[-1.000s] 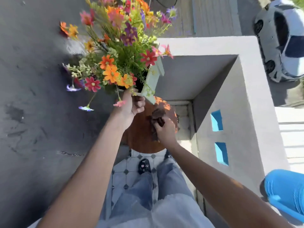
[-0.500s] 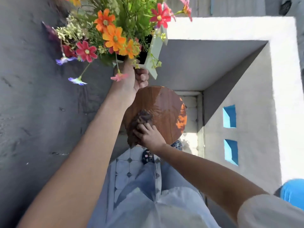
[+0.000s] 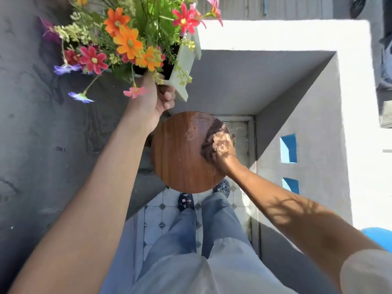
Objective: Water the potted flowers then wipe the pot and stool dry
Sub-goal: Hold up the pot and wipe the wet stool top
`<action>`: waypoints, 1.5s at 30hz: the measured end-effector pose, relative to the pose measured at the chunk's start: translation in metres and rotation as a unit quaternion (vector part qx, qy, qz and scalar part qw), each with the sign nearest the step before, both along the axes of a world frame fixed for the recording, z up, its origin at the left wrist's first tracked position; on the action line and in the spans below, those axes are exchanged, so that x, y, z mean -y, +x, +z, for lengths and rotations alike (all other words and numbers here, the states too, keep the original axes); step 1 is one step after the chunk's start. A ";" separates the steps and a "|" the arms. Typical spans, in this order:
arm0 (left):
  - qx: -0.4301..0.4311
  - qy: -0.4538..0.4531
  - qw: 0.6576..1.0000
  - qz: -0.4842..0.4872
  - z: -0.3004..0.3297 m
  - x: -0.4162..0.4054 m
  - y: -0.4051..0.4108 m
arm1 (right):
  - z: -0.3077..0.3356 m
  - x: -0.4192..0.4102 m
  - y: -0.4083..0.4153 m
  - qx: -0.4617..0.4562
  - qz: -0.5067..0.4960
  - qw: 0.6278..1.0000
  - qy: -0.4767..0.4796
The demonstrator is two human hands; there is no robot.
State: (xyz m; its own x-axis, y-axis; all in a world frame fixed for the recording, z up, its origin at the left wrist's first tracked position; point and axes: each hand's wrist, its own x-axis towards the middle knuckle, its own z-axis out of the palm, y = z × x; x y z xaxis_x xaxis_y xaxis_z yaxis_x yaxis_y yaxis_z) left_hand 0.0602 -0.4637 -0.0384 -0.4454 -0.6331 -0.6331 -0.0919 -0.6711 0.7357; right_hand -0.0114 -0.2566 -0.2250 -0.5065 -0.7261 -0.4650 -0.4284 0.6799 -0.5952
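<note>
The left hand (image 3: 156, 100) has its grip curled round the flower pot (image 3: 182, 66), holding it above the stool's far-left edge, likely to bare the stool (image 3: 180, 153); the right hand (image 3: 221, 148) presses a dark cloth (image 3: 209, 143) at the right edge, its grip around it, drying.

L hand (image 3: 156, 100) grips pale pot (image 3: 184, 66) of flowers (image 3: 127, 42), held up clear of round wooden stool (image 3: 182, 153). R hand (image 3: 221, 148) presses dark cloth (image 3: 209, 139) on stool's right edge. Shoes (image 3: 186, 201) on tiled floor (image 3: 154, 217) below; grey wall (image 3: 318, 115) at right.
</note>
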 end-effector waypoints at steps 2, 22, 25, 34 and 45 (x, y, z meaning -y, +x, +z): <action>0.011 -0.005 1.000 0.002 0.003 0.001 -0.001 | 0.002 -0.001 0.033 0.019 0.017 0.998 -0.059; 0.011 -0.001 1.000 0.012 -0.004 0.009 -0.002 | -0.056 0.034 -0.012 0.024 -0.031 0.998 0.054; 0.018 -0.006 1.000 0.004 -0.002 0.009 -0.003 | -0.031 0.033 -0.001 0.055 -0.158 0.984 -0.066; 0.030 -0.013 0.999 0.007 -0.001 0.008 -0.003 | -0.019 0.022 0.082 -0.096 0.149 0.983 -0.042; 0.026 -0.006 1.000 0.010 -0.002 0.012 -0.002 | -0.038 0.089 0.048 -0.158 0.319 0.920 -0.162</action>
